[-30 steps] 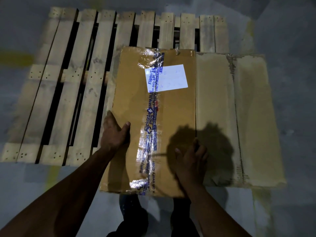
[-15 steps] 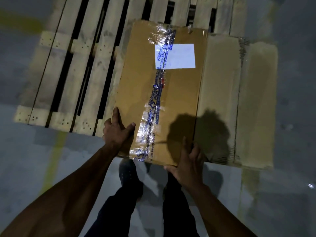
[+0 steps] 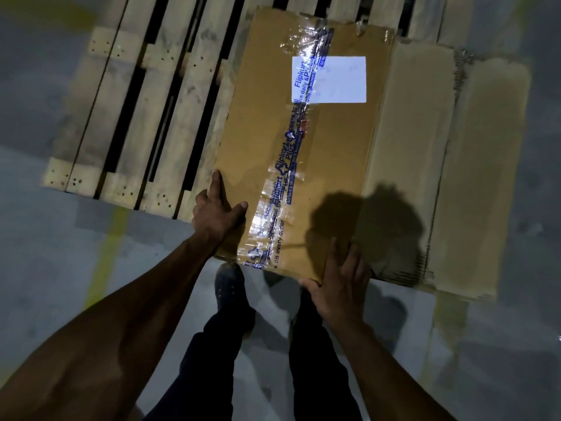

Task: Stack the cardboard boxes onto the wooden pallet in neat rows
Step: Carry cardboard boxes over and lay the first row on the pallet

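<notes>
The left hand (image 3: 219, 214) and right hand (image 3: 340, 285), set apart, clasp the near corners of the taped brown cardboard box (image 3: 300, 141) (flattened, seemingly), squaring it on the slatted wooden pallet (image 3: 136, 117).

I read blue print on the clear tape (image 3: 291, 165) that runs lengthwise down the top of the cardboard box (image 3: 334, 141): "Flipkart Plus" beside a star-shaped logo, "Flipkart" again near the far end, and "on every order" at the near end (the smaller lines in between blur out for me). The white label (image 3: 334, 79) looks washed out; I can read nothing on it.
</notes>
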Action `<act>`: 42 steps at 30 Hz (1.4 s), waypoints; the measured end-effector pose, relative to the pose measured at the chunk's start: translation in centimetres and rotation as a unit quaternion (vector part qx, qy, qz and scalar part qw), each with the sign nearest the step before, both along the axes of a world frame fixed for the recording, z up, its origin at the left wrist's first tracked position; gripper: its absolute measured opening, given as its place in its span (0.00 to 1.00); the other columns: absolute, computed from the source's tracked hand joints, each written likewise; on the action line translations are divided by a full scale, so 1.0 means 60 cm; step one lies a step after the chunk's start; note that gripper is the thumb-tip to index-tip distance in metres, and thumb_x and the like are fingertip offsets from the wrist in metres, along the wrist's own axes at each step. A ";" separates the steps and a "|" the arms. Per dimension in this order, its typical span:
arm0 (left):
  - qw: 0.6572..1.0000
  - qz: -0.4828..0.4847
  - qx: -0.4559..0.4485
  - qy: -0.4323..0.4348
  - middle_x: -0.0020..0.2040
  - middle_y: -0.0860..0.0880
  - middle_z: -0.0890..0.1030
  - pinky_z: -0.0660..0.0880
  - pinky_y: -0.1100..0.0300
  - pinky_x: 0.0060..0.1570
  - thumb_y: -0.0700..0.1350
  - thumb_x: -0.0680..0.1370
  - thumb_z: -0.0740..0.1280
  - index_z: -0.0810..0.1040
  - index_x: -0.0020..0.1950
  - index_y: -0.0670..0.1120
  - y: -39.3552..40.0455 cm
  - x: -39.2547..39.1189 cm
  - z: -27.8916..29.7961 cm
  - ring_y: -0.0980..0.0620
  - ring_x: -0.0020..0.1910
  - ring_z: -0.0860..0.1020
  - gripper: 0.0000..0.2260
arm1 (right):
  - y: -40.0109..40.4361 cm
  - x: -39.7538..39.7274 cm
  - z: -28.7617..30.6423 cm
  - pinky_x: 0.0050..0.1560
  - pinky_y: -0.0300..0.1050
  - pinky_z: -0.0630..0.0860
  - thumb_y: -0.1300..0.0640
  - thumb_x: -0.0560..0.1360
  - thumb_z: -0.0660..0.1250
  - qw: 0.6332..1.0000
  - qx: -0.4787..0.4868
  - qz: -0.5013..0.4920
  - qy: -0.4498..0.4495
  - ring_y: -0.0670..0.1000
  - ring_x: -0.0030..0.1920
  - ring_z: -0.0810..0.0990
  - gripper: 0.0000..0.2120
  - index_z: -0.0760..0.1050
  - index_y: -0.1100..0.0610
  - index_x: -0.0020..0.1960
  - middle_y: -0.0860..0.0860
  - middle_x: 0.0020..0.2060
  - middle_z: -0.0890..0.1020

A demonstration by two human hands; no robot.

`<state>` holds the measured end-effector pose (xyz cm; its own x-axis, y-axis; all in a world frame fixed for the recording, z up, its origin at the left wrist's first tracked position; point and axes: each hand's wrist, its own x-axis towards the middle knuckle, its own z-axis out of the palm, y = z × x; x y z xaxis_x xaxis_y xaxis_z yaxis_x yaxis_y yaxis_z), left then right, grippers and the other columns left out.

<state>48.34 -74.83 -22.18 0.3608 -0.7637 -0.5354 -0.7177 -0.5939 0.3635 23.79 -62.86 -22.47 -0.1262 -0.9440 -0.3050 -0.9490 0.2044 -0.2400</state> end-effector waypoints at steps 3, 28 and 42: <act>0.999 -0.021 0.003 -0.028 0.75 0.35 0.62 0.65 0.42 0.69 0.60 0.77 0.68 0.45 0.82 0.53 0.004 -0.005 0.002 0.33 0.72 0.64 0.43 | 0.005 0.001 0.004 0.62 0.65 0.70 0.38 0.56 0.81 1.000 0.005 0.017 0.008 0.68 0.65 0.70 0.54 0.65 0.61 0.74 0.71 0.70 0.68; 0.985 0.162 0.053 -0.035 0.74 0.41 0.70 0.62 0.54 0.70 0.60 0.75 0.53 0.65 0.76 0.41 0.464 -0.051 0.319 0.42 0.73 0.66 0.34 | 0.085 0.117 0.330 0.64 0.58 0.73 0.43 0.75 0.62 0.897 0.127 0.402 -0.134 0.63 0.64 0.76 0.28 0.76 0.62 0.66 0.60 0.62 0.79; 0.876 0.476 -0.041 -0.065 0.74 0.45 0.70 0.65 0.54 0.68 0.55 0.82 0.61 0.66 0.76 0.44 0.935 -0.205 0.481 0.45 0.72 0.67 0.25 | 0.428 0.138 0.526 0.73 0.51 0.60 0.40 0.81 0.57 0.714 0.101 0.691 -0.049 0.56 0.75 0.62 0.31 0.61 0.57 0.78 0.55 0.75 0.68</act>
<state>36.06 -18.75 6.68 0.9087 -0.1181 -0.4003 0.0496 -0.9218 0.3845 32.10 -37.20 9.08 0.9147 -0.0818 -0.3959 -0.2581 -0.8718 -0.4162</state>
